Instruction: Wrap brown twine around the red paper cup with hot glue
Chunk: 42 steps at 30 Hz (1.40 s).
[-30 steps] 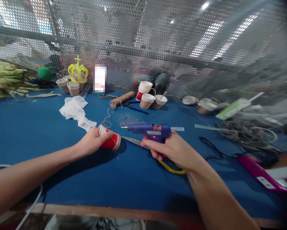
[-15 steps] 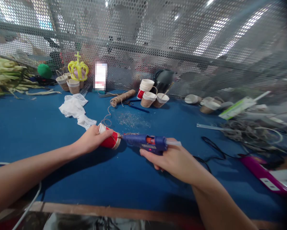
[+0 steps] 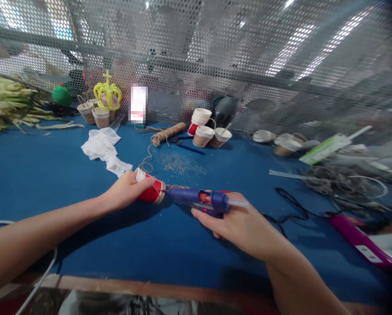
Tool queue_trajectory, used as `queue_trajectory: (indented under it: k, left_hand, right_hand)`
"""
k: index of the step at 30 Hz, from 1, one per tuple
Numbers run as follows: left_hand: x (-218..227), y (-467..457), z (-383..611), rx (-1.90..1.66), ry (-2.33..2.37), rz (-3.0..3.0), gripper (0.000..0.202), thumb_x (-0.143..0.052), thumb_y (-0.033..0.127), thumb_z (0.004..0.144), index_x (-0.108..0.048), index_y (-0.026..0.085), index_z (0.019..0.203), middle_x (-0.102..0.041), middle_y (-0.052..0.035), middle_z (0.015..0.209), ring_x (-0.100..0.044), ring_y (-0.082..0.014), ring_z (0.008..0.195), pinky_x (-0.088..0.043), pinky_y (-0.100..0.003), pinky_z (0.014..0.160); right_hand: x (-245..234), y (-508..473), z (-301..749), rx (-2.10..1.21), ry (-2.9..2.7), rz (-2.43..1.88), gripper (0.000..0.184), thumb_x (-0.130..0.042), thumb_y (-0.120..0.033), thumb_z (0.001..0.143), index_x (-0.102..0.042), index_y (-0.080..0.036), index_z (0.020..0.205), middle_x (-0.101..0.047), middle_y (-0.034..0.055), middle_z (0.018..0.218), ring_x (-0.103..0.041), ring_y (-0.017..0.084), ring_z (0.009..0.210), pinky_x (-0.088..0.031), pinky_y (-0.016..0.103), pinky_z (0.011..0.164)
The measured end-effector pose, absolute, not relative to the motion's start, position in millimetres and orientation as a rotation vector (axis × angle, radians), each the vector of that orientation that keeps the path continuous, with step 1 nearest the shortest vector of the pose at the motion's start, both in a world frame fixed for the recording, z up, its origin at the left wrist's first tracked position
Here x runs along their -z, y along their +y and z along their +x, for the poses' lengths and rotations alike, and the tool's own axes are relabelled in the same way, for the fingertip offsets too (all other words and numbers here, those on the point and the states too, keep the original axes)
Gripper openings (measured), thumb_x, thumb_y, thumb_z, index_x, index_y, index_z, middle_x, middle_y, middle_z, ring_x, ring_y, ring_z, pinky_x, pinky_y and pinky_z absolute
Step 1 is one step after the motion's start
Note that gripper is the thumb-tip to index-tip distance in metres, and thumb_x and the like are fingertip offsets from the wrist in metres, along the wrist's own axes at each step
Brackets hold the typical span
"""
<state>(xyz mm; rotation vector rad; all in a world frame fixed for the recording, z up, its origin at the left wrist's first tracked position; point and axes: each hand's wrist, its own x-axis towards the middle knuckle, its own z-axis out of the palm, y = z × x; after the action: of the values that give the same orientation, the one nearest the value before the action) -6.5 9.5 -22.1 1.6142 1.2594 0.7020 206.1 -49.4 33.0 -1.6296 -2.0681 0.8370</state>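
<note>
Right grip [image 3: 241, 223] closed around glue gun [image 3: 196, 197] | left grip [image 3: 122, 194] clasps red cup [image 3: 149, 194] | gun lowered, tip now at cup's base

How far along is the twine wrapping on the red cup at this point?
Early on. Done: only a narrow band of twine sits at one end of the red cup. In hand: the left hand holds the cup on its side while the right hand puts the glue gun nozzle to that band. Left: most of the cup is bare red, unlike the wrapped cups at the back.
</note>
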Motion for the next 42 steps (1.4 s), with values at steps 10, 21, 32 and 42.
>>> queue_trajectory:
  k: [10,21,32,42]
  left_hand:
    - [27.7,11.6,-7.3,-0.722,1.248,1.574,0.036,-0.046,0.048,0.075,-0.050,0.016,0.060,-0.041,0.0044,0.050,-0.031,-0.0089,0.045,-0.020,-0.023,0.044]
    - [22.6,9.1,-6.1,-0.702,1.254,1.621,0.036,-0.043,0.046,0.077,-0.042,0.017,0.055,-0.033,0.0052,0.049,-0.027,-0.0081,0.046,-0.018,-0.023,0.043]
    - [26.1,9.1,-7.0,-0.712,1.252,1.669,0.040,-0.043,0.047,0.077,-0.033,0.019,0.050,-0.029,0.0059,0.047,-0.024,-0.0077,0.045,-0.017,-0.023,0.041]
    - [28.8,7.7,-7.2,-0.709,1.256,1.678,0.038,-0.042,0.047,0.077,-0.042,0.017,0.054,-0.032,0.0046,0.050,-0.026,-0.0084,0.047,-0.019,-0.023,0.042]
  right_hand:
    - [-31.6,-49.9,205.8,-0.800,-2.133,-1.618,0.026,-0.053,-0.029,0.075,-0.044,-0.021,0.051,-0.047,-0.0052,0.038,-0.042,0.009,0.035,-0.032,0.022,0.037]
    - [-31.9,-49.2,205.1,-0.761,-2.088,-1.655,0.027,-0.053,-0.028,0.074,-0.042,-0.021,0.051,-0.047,-0.0053,0.039,-0.044,0.009,0.035,-0.034,0.022,0.038]
    - [-29.0,-47.8,204.5,-0.825,-1.986,-1.700,0.026,-0.055,-0.029,0.074,-0.044,-0.020,0.052,-0.047,-0.0058,0.040,-0.047,0.009,0.037,-0.036,0.020,0.039]
    - [-28.4,-43.7,204.7,-0.734,-2.063,-1.677,0.029,-0.053,-0.028,0.075,-0.043,-0.020,0.049,-0.047,-0.0053,0.038,-0.048,0.008,0.036,-0.037,0.020,0.040]
